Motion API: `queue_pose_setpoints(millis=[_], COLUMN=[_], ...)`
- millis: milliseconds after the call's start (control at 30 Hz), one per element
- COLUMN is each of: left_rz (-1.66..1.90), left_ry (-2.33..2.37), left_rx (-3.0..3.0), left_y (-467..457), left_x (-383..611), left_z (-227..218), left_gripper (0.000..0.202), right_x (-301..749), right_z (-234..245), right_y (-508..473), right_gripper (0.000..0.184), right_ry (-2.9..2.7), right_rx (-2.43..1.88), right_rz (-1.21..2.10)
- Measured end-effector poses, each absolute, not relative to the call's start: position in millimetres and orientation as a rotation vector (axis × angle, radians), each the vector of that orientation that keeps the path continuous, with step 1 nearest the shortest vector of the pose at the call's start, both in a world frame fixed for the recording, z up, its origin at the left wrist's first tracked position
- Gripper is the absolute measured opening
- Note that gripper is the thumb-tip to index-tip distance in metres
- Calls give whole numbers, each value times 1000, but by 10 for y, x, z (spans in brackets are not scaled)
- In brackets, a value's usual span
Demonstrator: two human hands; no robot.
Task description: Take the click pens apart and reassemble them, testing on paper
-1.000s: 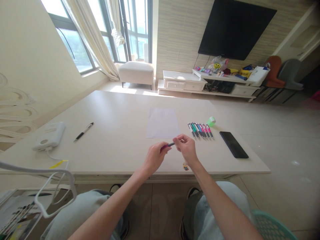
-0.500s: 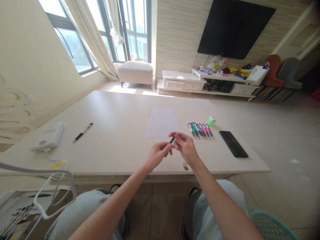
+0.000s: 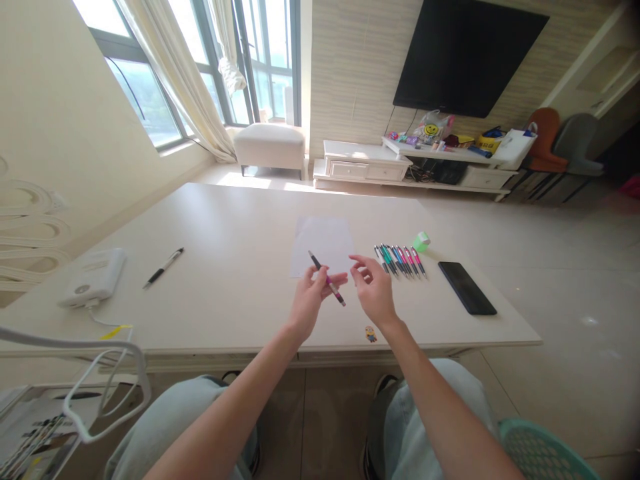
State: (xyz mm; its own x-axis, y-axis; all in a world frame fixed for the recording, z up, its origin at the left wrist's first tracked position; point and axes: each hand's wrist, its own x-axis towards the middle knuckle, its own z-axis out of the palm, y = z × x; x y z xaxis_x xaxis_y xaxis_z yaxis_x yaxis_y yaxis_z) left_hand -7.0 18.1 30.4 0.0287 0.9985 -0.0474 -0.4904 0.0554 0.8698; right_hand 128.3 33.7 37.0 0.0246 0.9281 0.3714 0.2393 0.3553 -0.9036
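Here we are listing what sits at the table, starting with a pink-barrelled pen (image 3: 327,283) that we are gripping in the left hand (image 3: 310,300), its fingers curled closed around the barrel and its dark tip slanting up over a sheet of white paper (image 3: 323,241). We are holding the right hand (image 3: 373,290) open just beside it, fingers spread and apart from the pen. On the pale table (image 3: 225,227), we are counting a tight row of coloured pens (image 3: 400,261), a green tape roll (image 3: 422,241), a black smartphone (image 3: 467,287), a lone black-and-silver pen (image 3: 163,268), a white plastic box (image 3: 93,277) trailing a cable, and a small cartoon sticker (image 3: 371,334). Among the containers, we are noting a clear plastic bag (image 3: 433,128) with a yellow smiley, filled with items too small to tell, on a white TV cabinet (image 3: 360,170), and a white paper bag (image 3: 515,149) whose contents stay hidden. We are also seeing a teal plastic basket (image 3: 543,453) at the lower right, showing only its rim, and a white wire frame (image 3: 65,344) above a printed magazine (image 3: 30,427).
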Motion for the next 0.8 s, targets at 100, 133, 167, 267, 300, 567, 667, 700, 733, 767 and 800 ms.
queue_pose_setpoints(millis=[100, 133, 167, 267, 300, 567, 667, 700, 733, 767, 800], left_rz=[1366, 1340, 1303, 1190, 1158, 591, 415, 377, 346, 324, 311], left_ry=[665, 638, 620, 578, 575, 828, 799, 795, 792, 788, 785], left_rx=[549, 507, 482, 484, 509, 977, 1077, 1107, 1136, 1160, 1178], left_y=[234, 236, 228, 163, 132, -202, -330, -362, -387, -405, -416], left_x=[-169, -181, -177, -88, -45, 213, 285, 303, 318, 326, 329], left_z=[324, 316, 303, 262, 254, 140, 18, -19, -50, -73, -87], left_gripper=[11, 10, 10, 15, 19, 40, 41, 41, 41, 41, 40], right_x=[1274, 1249, 1221, 1172, 1184, 1603, 1652, 1649, 1643, 1637, 1632], right_z=[354, 343, 334, 328, 337, 477, 493, 489, 481, 471, 461], right_y=[236, 196, 161, 139, 168, 578, 569, 557, 546, 538, 534], right_gripper=[43, 45, 43, 25, 21, 20, 39, 44, 47, 48, 48], right_ry=[-1694, -1708, -1689, -1529, -1442, -622, -569, -574, -577, -573, -561], right_rx=[-1015, -979, -951, -921, -926, -616, -580, -575, -571, -564, -551], right_rz=[890, 943, 974, 992, 981, 1444, 1637, 1676, 1699, 1712, 1720])
